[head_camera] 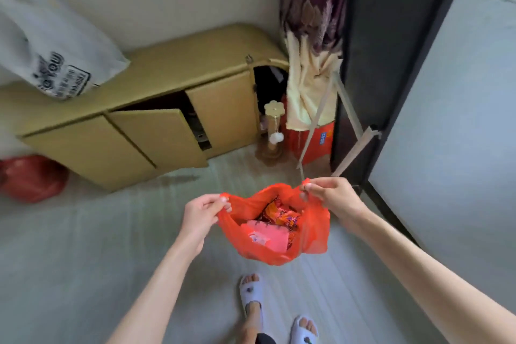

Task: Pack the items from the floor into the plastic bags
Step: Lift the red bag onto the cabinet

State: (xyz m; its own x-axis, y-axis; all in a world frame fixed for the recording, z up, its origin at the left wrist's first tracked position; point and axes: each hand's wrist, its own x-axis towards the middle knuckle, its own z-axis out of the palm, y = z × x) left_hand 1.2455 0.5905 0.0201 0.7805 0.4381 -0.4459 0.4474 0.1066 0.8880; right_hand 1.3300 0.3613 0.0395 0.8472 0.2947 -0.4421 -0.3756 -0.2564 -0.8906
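an orange-red plastic bag [275,227] hangs in the air in front of the person, above the pale floor [83,260] and just ahead of their feet. its mouth is pulled wide, so the inside shows. a pink packet [266,236] lies near the front of the opening, and behind it sits an orange snack wrapper [280,213] with print too blurred to read. the thin film is crumpled and sags under the load, its bottom rounded and clear of the floor.

the left hand [205,213] is closed in a pinch on the bag's left handle, thumb and fingers pressed together over the plastic at the rim. the right hand [331,194] is closed the same way on the right handle, with a small tuft of orange film sticking up above the fingertips. both arms reach forward, and the two hands are held apart, which keeps the mouth stretched open between them.

below the bag, two feet in light slippers [251,292] stand on the floor. farther off, a low tan cabinet [156,109] runs along the wall, one of its doors ajar. a second red bag [32,177] sits on the floor at the cabinet's left end, well apart from the held one. a white printed bag [53,45] lies on the cabinet top at the left. a patterned curtain [312,36] hangs at the cabinet's right end, beside a dark frame [391,50].
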